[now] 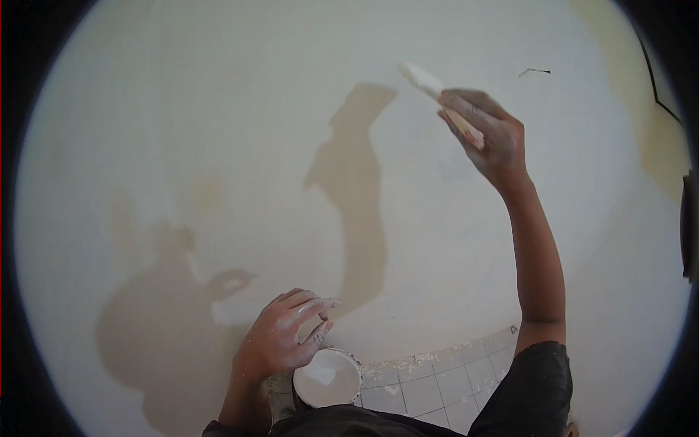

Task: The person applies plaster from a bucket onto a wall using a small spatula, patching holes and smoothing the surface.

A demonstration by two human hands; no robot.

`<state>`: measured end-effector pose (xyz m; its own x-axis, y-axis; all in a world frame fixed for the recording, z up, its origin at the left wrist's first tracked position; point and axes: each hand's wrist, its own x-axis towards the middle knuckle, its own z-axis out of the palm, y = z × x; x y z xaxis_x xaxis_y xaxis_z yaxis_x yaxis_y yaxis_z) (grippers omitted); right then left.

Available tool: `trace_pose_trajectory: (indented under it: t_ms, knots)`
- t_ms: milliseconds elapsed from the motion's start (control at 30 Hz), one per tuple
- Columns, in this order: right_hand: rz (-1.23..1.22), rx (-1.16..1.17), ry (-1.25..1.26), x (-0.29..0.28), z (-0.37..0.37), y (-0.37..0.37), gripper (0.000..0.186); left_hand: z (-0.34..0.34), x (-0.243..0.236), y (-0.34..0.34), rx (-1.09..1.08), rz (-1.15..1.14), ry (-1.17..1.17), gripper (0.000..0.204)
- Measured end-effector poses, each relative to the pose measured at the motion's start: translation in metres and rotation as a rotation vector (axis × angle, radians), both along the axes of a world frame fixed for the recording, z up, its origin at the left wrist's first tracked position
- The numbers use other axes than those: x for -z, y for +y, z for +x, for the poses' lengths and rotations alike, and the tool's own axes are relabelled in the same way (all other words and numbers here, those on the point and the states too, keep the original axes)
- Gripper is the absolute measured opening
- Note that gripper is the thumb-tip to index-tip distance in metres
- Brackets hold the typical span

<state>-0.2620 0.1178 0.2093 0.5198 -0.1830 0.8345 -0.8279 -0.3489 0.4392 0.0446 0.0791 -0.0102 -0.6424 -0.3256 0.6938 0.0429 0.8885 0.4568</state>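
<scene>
Up at the right, my right hand [495, 135] is closed around the handle of a paintbrush [420, 78]. The brush head is coated in white and points up and left, close to the pale wall [255, 131]; whether it touches cannot be made out. Low in the middle, my left hand [280, 335] holds nothing, its thumb and fingers curved apart. White smears cover both hands' fingers. Just below the left hand is a round pot [360, 382] with white paint [320, 375] in it.
Grey-white floor tiles [422, 393] with spatters run along the wall's foot. A dark hook-like mark [539, 71] shows on the wall's upper right. Yellowish patches [664, 156] and a dark object [688, 226] lie at the right rim. Shadows of me and the brush fall leftward.
</scene>
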Motion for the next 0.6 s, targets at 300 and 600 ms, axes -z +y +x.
trace_pose_trajectory:
  t_ms: [300,600]
  knots:
    - [-0.037,0.193,0.216,0.001,0.001,-0.068,0.04,0.01,0.018,-0.029,0.093,0.001,0.014,0.027]
    - [0.189,0.368,0.182,0.0,0.022,-0.061,0.034,0.01,0.01,-0.035,0.116,-0.015,0.028,0.028]
